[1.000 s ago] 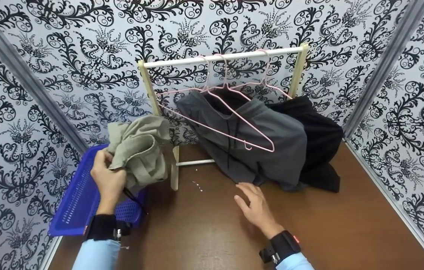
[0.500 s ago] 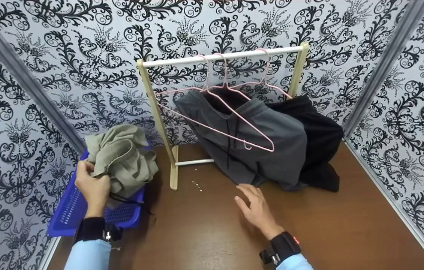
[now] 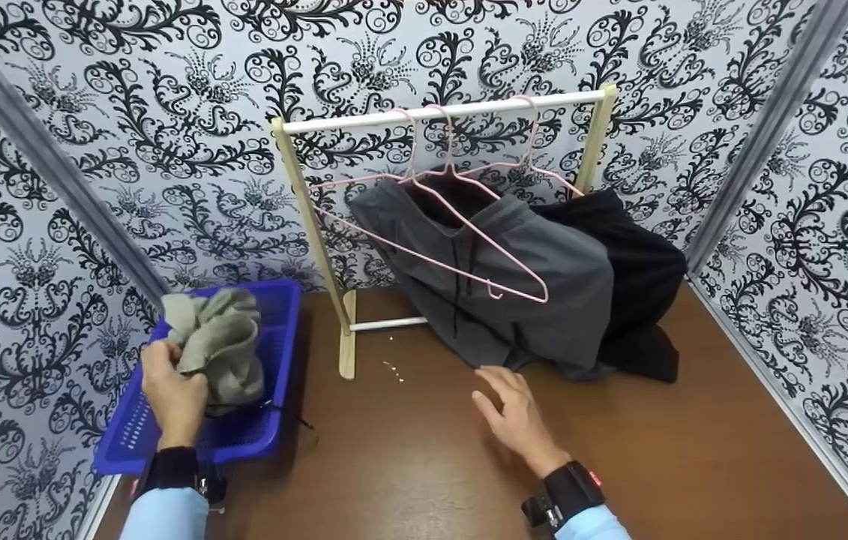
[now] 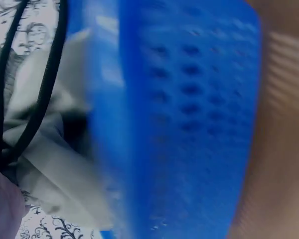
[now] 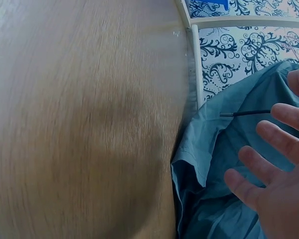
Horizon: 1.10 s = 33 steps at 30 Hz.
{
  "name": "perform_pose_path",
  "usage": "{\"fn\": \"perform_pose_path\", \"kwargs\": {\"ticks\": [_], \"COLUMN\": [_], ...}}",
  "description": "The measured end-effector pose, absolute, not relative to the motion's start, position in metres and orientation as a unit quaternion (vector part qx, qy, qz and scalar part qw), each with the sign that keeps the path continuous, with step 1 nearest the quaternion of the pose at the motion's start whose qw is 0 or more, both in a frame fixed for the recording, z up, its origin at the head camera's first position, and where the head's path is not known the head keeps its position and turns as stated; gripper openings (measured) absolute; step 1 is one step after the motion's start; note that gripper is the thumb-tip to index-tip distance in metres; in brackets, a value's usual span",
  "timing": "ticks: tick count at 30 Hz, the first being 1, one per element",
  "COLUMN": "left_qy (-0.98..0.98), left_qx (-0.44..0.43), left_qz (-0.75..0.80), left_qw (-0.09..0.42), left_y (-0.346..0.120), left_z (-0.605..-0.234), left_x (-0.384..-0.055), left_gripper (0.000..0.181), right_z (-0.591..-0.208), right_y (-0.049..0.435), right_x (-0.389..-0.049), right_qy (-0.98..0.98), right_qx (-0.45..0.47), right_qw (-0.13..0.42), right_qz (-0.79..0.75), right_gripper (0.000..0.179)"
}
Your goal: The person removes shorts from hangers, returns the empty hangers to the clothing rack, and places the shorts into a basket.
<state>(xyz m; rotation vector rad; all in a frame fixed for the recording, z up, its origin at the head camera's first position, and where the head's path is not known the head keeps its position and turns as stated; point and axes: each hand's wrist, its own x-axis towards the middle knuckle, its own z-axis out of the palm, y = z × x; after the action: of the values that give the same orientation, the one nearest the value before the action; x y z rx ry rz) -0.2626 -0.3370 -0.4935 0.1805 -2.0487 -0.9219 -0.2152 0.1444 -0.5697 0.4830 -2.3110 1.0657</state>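
Note:
My left hand (image 3: 172, 390) grips a bunched khaki garment (image 3: 225, 352) by its edge, low inside the blue plastic basket (image 3: 285, 330). A dark drawstring hangs from the cloth over the basket's right rim. In the left wrist view the black cord (image 4: 45, 84) and pale cloth (image 4: 60, 174) show beside the blurred basket wall (image 4: 189, 124). My right hand (image 3: 517, 416) is held over the table with fingers spread and nothing in them. Just beyond its fingertips hangs the hem of the grey drawstring garment (image 3: 543, 255). The right wrist view shows those straight fingers (image 5: 276, 142) beside the grey cloth (image 5: 224, 149).
A small wooden rack (image 3: 341, 300) with a white rail (image 3: 364, 122) stands at the back. Pink hangers (image 3: 506, 259) hang from it, the front one without cloth. A black garment (image 3: 641, 262) hangs at the right. White specks (image 3: 394, 369) lie on the brown table (image 3: 394, 465). Patterned walls enclose it.
My left hand has moved left and down, lowering the khaki garment from beside the rack into the basket. My right hand has stayed nearly still.

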Motion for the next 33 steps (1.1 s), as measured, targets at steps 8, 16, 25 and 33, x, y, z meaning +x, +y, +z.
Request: {"fn": "perform_pose_path", "kwargs": {"ticks": [8,16,25,33], "left_qy": [-0.914,-0.978,-0.978,-0.974], "left_qx": [0.04,0.019,-0.03,-0.029], "left_qz": [-0.234,-0.151,-0.186,-0.211], "left_qw": [0.33,0.144,0.085,0.074], "left_y": [-0.349,-0.349,-0.346,-0.322], "left_z": [-0.516,-0.523,-0.529,-0.5], "left_x": [-0.256,-0.25,-0.252,-0.229], "left_gripper": [0.032,0.033,0.052,0.046], "right_z": [-0.57,-0.571,-0.572,-0.57], "right_y": [0.145,0.147,0.147,0.146], "right_x": [-0.215,-0.215,-0.215,-0.214], "right_qy": [-0.866,-0.864,-0.861,-0.865], "right_qx": [0.168,0.177,0.179,0.178], "right_qw": [0.255,0.255,0.263,0.256], "right_qz": [0.397,0.396,0.397,0.392], "right_gripper": [0.033,0.033,0.033,0.033]}}
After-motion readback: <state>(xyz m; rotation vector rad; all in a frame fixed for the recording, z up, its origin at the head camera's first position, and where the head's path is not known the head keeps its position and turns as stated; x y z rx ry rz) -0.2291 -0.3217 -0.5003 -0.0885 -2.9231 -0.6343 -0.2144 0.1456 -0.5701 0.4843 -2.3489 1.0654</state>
